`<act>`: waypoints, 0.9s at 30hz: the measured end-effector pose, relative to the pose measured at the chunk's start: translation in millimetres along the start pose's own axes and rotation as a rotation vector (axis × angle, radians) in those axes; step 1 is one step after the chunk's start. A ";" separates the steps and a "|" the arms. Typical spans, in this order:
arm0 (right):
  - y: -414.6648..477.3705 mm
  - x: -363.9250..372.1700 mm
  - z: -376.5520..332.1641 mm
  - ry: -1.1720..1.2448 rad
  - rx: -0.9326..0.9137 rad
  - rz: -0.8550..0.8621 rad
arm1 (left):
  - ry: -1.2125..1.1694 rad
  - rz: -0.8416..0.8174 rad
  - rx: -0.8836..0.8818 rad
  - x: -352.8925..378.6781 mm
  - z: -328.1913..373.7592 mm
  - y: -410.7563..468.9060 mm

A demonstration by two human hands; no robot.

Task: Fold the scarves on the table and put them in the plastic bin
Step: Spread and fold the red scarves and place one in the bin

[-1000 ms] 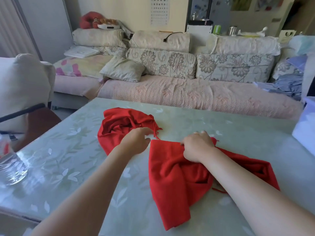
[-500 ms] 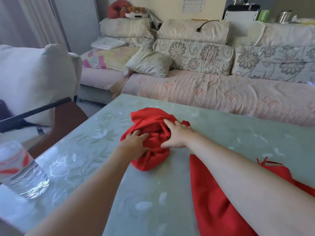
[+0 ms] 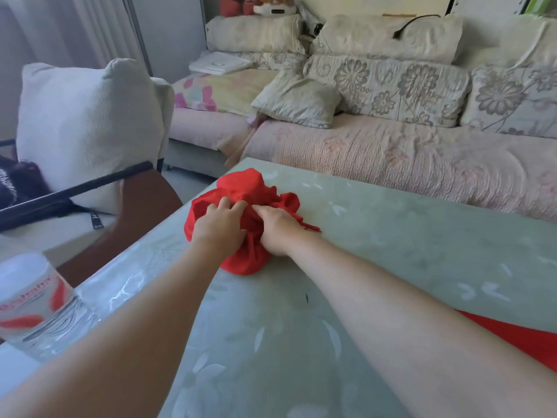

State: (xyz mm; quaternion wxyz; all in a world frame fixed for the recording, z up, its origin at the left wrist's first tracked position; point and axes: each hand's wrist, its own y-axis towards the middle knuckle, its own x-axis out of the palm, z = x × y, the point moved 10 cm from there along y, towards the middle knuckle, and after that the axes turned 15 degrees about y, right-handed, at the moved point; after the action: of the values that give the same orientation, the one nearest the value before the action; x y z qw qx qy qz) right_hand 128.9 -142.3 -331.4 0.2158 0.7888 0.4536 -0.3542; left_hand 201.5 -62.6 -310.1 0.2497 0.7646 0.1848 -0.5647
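Scarf (image 3: 241, 188) bunched at far left corner of table (image 3: 391, 251), left hand (image 3: 218, 227) and right hand (image 3: 278, 229) both grasping it; risk: hasty tug could drag fabric over edge

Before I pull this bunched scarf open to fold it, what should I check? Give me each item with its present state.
1. Left hand gripping the crumpled scarf: ok, its fingers curl into the fabric.
2. Right hand gripping it: cannot tell, it lies on the scarf and its fingertips are hidden in the folds.
3. Room to spread it: probably ok, the table is bare to the scarf's right, though the scarf sits close to the left edge.
4. Water bottle clear: ok, it stands apart from the scarf.
5. Other scarf out of the way: ok, it lies apart at the near right.
6. Plastic bin located: cannot tell, not in view.
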 end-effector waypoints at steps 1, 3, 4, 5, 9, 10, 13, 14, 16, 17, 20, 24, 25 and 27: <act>1.0 2.4 -1.6 -0.028 0.003 -0.016 | -0.053 -0.091 0.007 11.0 -0.4 -1.2; -3.6 -1.1 1.0 -0.014 0.014 -0.021 | -0.103 -0.156 0.011 18.7 1.0 -6.6; -9.7 -6.3 1.8 0.008 0.007 -0.009 | -0.105 -0.149 -0.003 16.3 1.0 -10.3; -18.7 -13.9 1.1 0.022 -0.003 0.011 | -0.092 -0.129 -0.018 10.2 1.8 -13.7; -73.1 -54.3 6.7 0.022 -0.034 0.065 | -0.119 0.036 -0.035 -38.5 25.8 -29.1; -90.2 -64.7 11.7 0.016 -0.023 0.067 | -0.190 0.066 -0.019 -51.6 38.8 -35.0; -149.8 -95.4 36.1 -0.036 0.073 0.056 | -0.460 0.074 0.094 -88.7 96.2 -61.1; -170.5 -107.0 45.3 -0.049 0.111 0.064 | -0.506 0.074 0.144 -102.3 118.9 -72.1; -213.8 -129.6 57.8 -0.053 0.167 0.090 | -0.585 0.059 0.241 -128.5 163.7 -97.4; -237.5 -140.9 62.3 -0.053 0.189 0.108 | -0.626 0.035 0.284 -139.9 186.7 -111.7; -307.4 -171.7 75.0 -0.027 0.231 0.175 | -0.721 -0.076 0.390 -158.8 249.3 -156.3; -396.5 -202.1 101.3 0.041 0.294 0.312 | -0.709 -0.121 0.476 -168.2 305.2 -215.6; -416.1 -207.3 109.9 0.042 0.307 0.346 | -0.676 -0.127 0.499 -167.1 315.5 -229.0; -451.7 -211.4 125.2 0.039 0.345 0.374 | -0.584 -0.156 0.527 -159.8 329.4 -251.1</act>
State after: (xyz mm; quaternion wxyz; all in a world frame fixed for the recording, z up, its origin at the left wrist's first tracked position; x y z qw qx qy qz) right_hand -380.1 -120.4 -262.7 0.1310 0.8910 0.2366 -0.3647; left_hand -241.3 -54.6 -279.0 0.0434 0.5933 0.0121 -0.8037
